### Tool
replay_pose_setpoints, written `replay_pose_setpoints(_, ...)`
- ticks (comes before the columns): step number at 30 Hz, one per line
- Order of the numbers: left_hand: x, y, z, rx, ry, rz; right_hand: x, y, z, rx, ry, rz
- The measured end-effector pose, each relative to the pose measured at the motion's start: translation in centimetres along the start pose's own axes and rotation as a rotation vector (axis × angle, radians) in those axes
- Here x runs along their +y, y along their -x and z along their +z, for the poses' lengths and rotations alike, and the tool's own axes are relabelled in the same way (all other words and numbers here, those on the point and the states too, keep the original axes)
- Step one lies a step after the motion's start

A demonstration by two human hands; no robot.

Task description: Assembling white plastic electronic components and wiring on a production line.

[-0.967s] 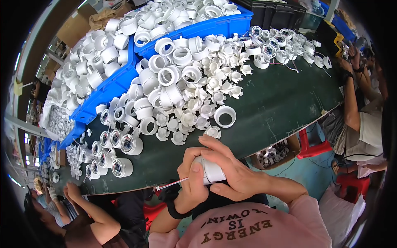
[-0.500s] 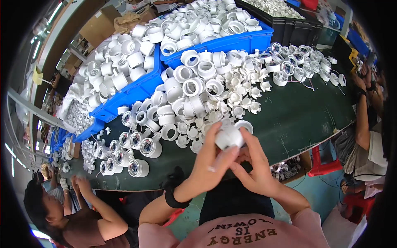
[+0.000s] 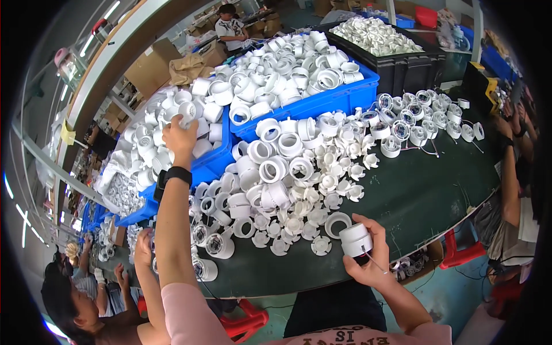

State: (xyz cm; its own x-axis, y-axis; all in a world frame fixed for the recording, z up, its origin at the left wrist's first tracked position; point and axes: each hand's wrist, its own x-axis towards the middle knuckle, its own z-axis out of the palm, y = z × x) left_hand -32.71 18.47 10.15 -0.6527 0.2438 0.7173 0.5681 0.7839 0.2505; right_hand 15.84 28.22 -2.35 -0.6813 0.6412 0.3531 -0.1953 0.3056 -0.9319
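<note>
My left hand [image 3: 180, 140] reaches up into the left blue bin, its fingers closed on the near rim of a white cup-shaped plastic housing [image 3: 186, 110] among many like it. Part of that grip is hidden behind the hand. Near the table's front edge my right hand [image 3: 374, 253] grips a white cylindrical housing [image 3: 356, 237], with a thin wire trailing from its lower end. Just left of it a white ring [image 3: 337, 225] lies on the dark green table [image 3: 414, 195]. Beside the ring spread white petal-shaped plastic parts [image 3: 322, 245].
A second blue bin [image 3: 310, 99] holds white housings, and a black crate [image 3: 414, 66] has small white parts. Housings with round electronic faces [image 3: 401, 129] cluster at the right. A co-worker [image 3: 75, 299] sits at the left; another person's arm [image 3: 509, 184] is at the right.
My left hand has left the part held between both hands and gone up and left into the bin. My right hand has moved slightly right and down, holding the housing. The view has shifted.
</note>
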Motion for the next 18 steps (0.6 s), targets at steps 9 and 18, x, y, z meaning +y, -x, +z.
replay_pose_setpoints(9,4.1,0.6,-1.3,0.031,0.311,0.154,-0.1,-0.1,-0.7,-0.007,0.111,-0.060)
replay_pose_setpoints(18,11.8,21.1,-16.3,-0.621,0.515,0.746,-1.6,-0.6,-1.2,-0.143,-0.327,-0.114)
